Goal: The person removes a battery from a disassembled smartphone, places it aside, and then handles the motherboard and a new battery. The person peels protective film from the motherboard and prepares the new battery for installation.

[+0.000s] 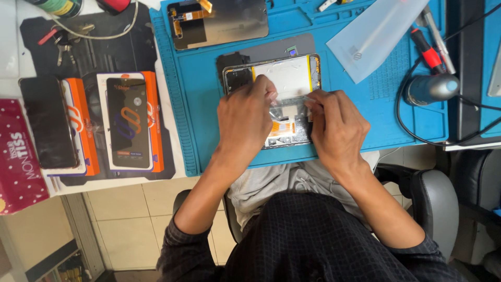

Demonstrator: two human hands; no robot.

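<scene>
Opened phone (pixel 284 78) on work mat (pixel 209 104), centre of bench (pixel 172 180); left hand (pixel 245 117) and right hand (pixel 336 128) upon its near half; detached screen (pixel 219 23) far left on mat; boxed phones (pixel 130 122) left of mat; screwdrivers (pixel 430 44) far right

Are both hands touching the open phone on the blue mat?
Touching. The head view shows the left hand and right hand with fingertips pressed on the opened phone lying on the blue mat.
</scene>
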